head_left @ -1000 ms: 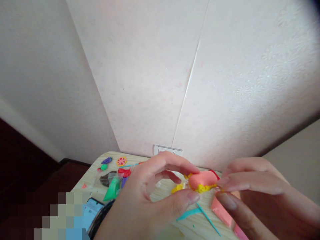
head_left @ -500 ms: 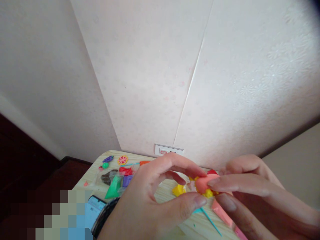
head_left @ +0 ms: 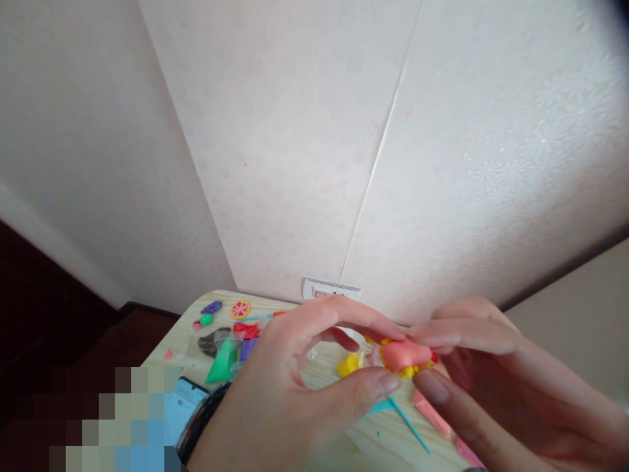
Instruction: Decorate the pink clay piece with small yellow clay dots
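Both my hands pinch a small orange-pink clay piece (head_left: 405, 354) with a crumbly yellow clay edge, held a little above the light wooden table (head_left: 324, 377). My left hand (head_left: 299, 387) grips its left side between thumb and forefinger. My right hand (head_left: 491, 380) closes on its right side, forefinger on top and thumb below. A dark band circles my left wrist. A loose yellow clay lump (head_left: 348, 364) lies on the table just left of the piece.
Packets of green (head_left: 221, 362), red, purple and brown clay lie at the table's left. A small orange wheel-shaped clay disc (head_left: 240, 309) and purple and green figures sit near the far corner. Teal sticks (head_left: 407, 423) and a pink strip lie below my hands. A wall socket (head_left: 330, 289) sits behind.
My right forefinger slid further left over the top of the clay piece, and both hands rose slightly while keeping hold of it.
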`<act>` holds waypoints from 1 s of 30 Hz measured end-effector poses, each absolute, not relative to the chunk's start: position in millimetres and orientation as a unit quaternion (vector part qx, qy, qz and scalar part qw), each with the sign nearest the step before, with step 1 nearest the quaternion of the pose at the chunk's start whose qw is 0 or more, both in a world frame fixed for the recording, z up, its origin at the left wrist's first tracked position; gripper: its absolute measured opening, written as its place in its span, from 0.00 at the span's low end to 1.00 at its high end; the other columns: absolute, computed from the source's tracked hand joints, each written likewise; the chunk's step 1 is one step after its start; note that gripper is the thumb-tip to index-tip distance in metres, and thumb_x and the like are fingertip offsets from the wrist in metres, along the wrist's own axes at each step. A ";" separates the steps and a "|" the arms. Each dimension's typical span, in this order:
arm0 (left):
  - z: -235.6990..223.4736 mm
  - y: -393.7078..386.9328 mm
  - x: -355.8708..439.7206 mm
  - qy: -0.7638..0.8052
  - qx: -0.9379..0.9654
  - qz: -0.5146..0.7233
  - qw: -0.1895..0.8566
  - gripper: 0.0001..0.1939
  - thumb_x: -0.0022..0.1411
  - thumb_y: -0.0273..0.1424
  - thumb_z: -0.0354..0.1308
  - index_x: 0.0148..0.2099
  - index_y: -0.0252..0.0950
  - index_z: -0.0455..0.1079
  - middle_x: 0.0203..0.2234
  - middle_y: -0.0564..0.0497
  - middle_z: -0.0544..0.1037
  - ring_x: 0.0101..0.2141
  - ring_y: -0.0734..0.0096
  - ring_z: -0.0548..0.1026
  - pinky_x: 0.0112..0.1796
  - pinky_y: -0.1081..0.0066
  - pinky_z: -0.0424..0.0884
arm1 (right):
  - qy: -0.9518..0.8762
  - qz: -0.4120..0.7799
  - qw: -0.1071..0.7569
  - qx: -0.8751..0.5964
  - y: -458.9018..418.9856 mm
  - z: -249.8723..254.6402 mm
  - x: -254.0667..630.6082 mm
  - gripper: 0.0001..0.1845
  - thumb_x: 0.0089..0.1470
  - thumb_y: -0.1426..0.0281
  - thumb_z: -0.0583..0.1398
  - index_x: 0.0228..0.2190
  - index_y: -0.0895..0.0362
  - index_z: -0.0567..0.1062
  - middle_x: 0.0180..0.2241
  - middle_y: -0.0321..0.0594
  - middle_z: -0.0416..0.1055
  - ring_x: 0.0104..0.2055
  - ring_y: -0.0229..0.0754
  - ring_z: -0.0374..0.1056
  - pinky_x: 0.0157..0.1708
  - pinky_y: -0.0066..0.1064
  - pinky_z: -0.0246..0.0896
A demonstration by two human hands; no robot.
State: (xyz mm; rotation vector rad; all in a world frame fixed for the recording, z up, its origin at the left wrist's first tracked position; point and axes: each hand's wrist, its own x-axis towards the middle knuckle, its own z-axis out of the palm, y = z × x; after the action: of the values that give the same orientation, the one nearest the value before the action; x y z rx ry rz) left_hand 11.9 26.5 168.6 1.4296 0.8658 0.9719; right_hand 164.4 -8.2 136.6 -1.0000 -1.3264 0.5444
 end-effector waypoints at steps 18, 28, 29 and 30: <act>169.4 25.8 12.0 0.377 0.614 0.393 0.571 0.05 0.54 0.30 0.65 0.35 0.46 0.78 0.35 0.57 0.81 0.44 0.64 0.75 0.48 0.67 0.68 | -0.593 0.265 0.608 -0.457 -5.6 138.1 177.0 0.11 0.52 0.63 0.65 0.39 0.42 0.77 0.27 0.36 0.67 0.25 0.37 0.62 0.24 0.27 0.62; 161.3 29.9 6.0 0.231 0.506 0.427 0.713 0.05 0.60 0.34 0.62 0.38 0.39 0.75 0.34 0.52 0.80 0.38 0.71 0.76 0.42 0.74 0.71 | -0.642 0.230 0.563 -0.467 -2.7 138.5 181.1 0.04 0.57 0.64 0.61 0.34 0.45 0.78 0.30 0.35 0.71 0.32 0.38 0.70 0.29 0.26 0.65; 160.3 30.2 6.0 0.226 0.500 0.422 0.722 0.04 0.62 0.32 0.61 0.38 0.39 0.74 0.34 0.52 0.80 0.38 0.72 0.76 0.42 0.74 0.70 | -0.645 0.233 0.562 -0.462 -2.5 139.1 180.7 0.04 0.56 0.65 0.61 0.34 0.45 0.78 0.30 0.35 0.70 0.31 0.38 0.70 0.28 0.26 0.64; 159.3 30.4 6.1 0.222 0.494 0.417 0.730 0.03 0.63 0.31 0.59 0.39 0.39 0.73 0.34 0.53 0.81 0.37 0.73 0.76 0.42 0.74 0.70 | -0.644 0.235 0.565 -0.459 -2.3 139.5 180.2 0.04 0.56 0.65 0.62 0.33 0.45 0.78 0.29 0.34 0.70 0.31 0.38 0.69 0.29 0.26 0.64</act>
State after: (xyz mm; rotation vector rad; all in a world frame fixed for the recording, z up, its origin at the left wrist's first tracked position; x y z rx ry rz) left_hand 6.1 30.4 159.3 1.0875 0.4891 0.9183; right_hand 180.2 -2.3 139.5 -1.0796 -1.5158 0.5531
